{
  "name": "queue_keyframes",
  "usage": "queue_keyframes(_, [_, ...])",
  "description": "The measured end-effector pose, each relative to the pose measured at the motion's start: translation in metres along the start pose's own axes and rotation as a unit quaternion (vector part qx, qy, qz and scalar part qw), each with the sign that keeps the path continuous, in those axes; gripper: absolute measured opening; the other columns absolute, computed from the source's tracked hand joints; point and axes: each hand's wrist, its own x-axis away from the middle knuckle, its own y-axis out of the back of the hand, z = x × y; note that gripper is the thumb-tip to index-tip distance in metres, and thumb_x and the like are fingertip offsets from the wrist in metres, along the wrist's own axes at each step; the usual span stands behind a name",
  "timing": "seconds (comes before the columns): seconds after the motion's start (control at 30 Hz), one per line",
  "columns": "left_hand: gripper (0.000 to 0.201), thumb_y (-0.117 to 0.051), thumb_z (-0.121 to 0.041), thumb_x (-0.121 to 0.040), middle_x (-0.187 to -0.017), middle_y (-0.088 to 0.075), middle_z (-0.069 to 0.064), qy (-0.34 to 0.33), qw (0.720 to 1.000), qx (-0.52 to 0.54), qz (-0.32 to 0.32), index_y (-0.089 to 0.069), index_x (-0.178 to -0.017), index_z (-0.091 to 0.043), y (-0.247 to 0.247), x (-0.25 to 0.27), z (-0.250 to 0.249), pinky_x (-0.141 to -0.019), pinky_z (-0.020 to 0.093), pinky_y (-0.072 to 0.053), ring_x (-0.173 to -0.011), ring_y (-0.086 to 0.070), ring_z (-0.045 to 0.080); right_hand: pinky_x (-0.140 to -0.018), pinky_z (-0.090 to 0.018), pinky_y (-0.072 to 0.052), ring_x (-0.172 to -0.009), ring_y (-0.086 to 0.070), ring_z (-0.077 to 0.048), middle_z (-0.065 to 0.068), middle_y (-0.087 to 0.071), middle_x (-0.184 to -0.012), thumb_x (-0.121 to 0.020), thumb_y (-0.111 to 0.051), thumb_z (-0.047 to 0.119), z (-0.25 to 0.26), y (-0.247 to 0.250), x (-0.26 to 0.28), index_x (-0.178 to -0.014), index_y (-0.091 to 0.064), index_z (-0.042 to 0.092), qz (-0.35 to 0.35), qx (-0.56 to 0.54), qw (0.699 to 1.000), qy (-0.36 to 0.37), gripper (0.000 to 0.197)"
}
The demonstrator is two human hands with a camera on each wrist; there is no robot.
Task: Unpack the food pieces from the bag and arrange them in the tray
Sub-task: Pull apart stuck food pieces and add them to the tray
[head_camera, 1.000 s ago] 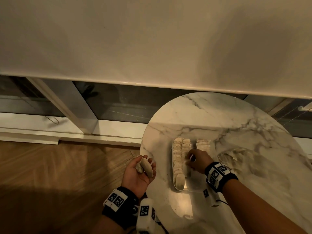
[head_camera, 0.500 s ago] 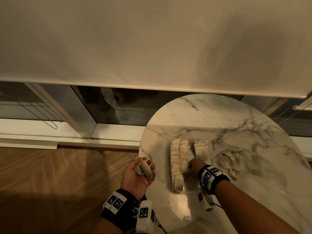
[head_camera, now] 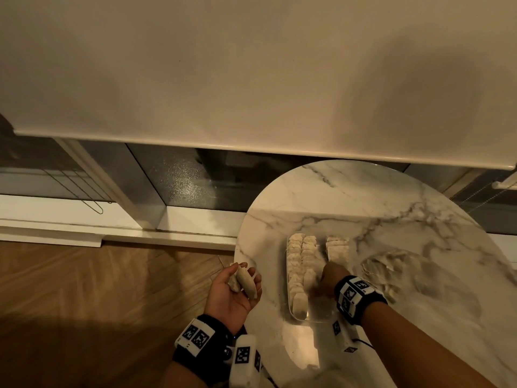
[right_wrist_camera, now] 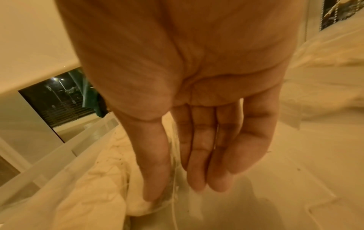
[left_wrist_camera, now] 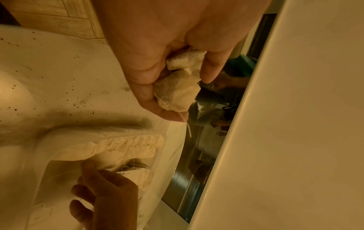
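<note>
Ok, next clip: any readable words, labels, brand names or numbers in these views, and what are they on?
No readable text in any view.
Left wristband: black-and-white square marker codes only, no letters or digits.
Right wristband: the same kind of marker codes, no text.
Clear tray, food pieces and the pieces in the left hand: no label or print visible.
Clear bag: no print can be made out.

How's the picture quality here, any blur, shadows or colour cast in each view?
Head view: warm dim light, the right hand smeared over the tray. Left wrist view: sharp on the left hand and its food pieces. Right wrist view: soft, yellow.
</note>
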Motion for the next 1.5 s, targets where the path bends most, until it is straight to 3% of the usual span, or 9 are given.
queue_keyframes(0.3, [0.024, -0.052, -0.026, -0.096, -0.075, -0.069, 0.010, 0.002, 1.000, -0.006, -0.005, -0.064, -0.085, -0.009, -0.001, 0.002, 0.004, -0.076, 0.034, -0.047, -0.081, -0.060, 0.024, -0.085, -0.030, -0.058, -0.096, -0.071, -0.021, -0.009, -0.073, -0.105, -0.079, -0.080, 0.023, 0.008, 0.001, 0.003, -0.105, -0.069, 0.008, 0.017, 0.013, 1.000, 0.022, 0.032])
queue_keyframes(0.5, [0.019, -0.054, -0.027, -0.094, -0.084, -0.070, 0.012, -0.010, 1.000, -0.002, 0.007, -0.063, -0.097, -0.010, 0.003, -0.001, 0.006, -0.076, 0.036, -0.052, -0.081, -0.065, 0.026, -0.077, -0.030, -0.056, -0.089, -0.069, -0.020, -0.005, -0.073, -0.099, -0.078, -0.079, 0.038, 0.009, 0.024, 0.027, -0.094, -0.067, 0.015, -0.040, -0.030, 0.998, 0.039, 0.031])
queue_keyframes(0.63, [0.034, -0.060, -0.031, -0.083, -0.099, -0.070, 0.016, -0.013, 0.999, 0.002, 0.034, -0.064, -0.107, -0.008, 0.003, -0.007, 0.011, -0.087, 0.042, -0.051, -0.092, -0.066, 0.031, -0.067, -0.032, -0.054, -0.069, -0.066, -0.011, 0.003, -0.071, -0.070, -0.085, -0.070, 0.041, 0.030, 0.033, 0.074, -0.072, -0.071, 0.020, -0.129, -0.196, 0.952, 0.197, 0.024])
queue_keyframes(0.77, [0.037, -0.059, -0.031, -0.082, -0.099, -0.070, 0.019, -0.026, 0.998, 0.022, 0.058, -0.063, -0.109, -0.007, -0.007, -0.008, 0.017, -0.087, 0.045, -0.052, -0.094, -0.067, 0.033, -0.058, -0.022, -0.048, -0.059, -0.058, -0.001, 0.003, -0.068, -0.068, -0.081, -0.072, 0.051, 0.050, 0.027, 0.122, -0.074, -0.071, 0.023, -0.062, -0.220, 0.926, 0.301, 0.029])
queue_keyframes(0.9, [0.034, -0.051, -0.031, -0.095, -0.101, -0.070, 0.022, -0.021, 0.996, 0.032, 0.082, -0.061, -0.115, -0.006, -0.019, -0.004, 0.021, -0.098, 0.047, -0.048, -0.099, -0.067, 0.033, -0.056, -0.014, -0.044, -0.065, -0.062, -0.003, 0.008, -0.068, -0.071, -0.076, -0.072, 0.059, 0.050, 0.015, 0.130, -0.080, -0.070, 0.028, -0.103, -0.189, 0.935, 0.281, 0.031])
queue_keyframes(1.1, [0.039, -0.056, -0.032, -0.088, -0.110, -0.066, 0.024, -0.013, 0.991, 0.039, 0.129, -0.062, -0.116, -0.005, -0.028, 0.007, 0.030, -0.115, 0.049, -0.033, -0.110, -0.062, 0.037, -0.058, -0.026, -0.052, -0.059, -0.058, -0.005, 0.007, -0.064, -0.063, -0.078, -0.078, 0.036, 0.042, 0.013, 0.130, -0.071, -0.067, 0.026, -0.144, -0.272, 0.913, 0.267, 0.017])
queue_keyframes(1.27, [0.038, -0.049, -0.034, -0.099, -0.116, -0.068, 0.023, -0.013, 0.991, 0.025, 0.128, -0.062, -0.119, -0.004, -0.036, 0.012, 0.042, -0.092, 0.045, -0.056, -0.105, -0.068, 0.037, -0.063, -0.041, -0.059, -0.066, -0.065, -0.011, 0.011, -0.069, -0.071, -0.078, -0.076, 0.030, 0.026, 0.018, 0.135, -0.072, -0.068, 0.026, -0.127, -0.328, 0.896, 0.271, 0.010])
queue_keyframes(1.4, [0.036, -0.049, -0.031, -0.099, -0.120, -0.067, 0.023, -0.020, 0.992, 0.010, 0.124, -0.063, -0.119, -0.005, -0.041, 0.016, 0.053, -0.099, 0.047, -0.049, -0.111, -0.066, 0.036, -0.055, -0.038, -0.058, -0.066, -0.066, -0.028, -0.001, -0.068, -0.077, -0.082, -0.077, 0.034, 0.014, 0.033, 0.152, -0.076, -0.065, 0.015, -0.112, -0.396, 0.869, 0.277, 0.023])
queue_keyframes(1.5, [0.034, -0.049, -0.031, -0.099, -0.121, -0.069, 0.018, -0.026, 0.994, -0.018, 0.107, -0.068, -0.117, -0.008, -0.041, 0.016, 0.060, -0.097, 0.043, -0.048, -0.104, -0.069, 0.031, -0.053, -0.037, -0.057, -0.066, -0.068, -0.029, -0.008, -0.066, -0.083, -0.089, -0.069, 0.016, 0.003, 0.041, 0.154, -0.083, -0.062, 0.009, -0.105, -0.433, 0.856, 0.261, 0.012])
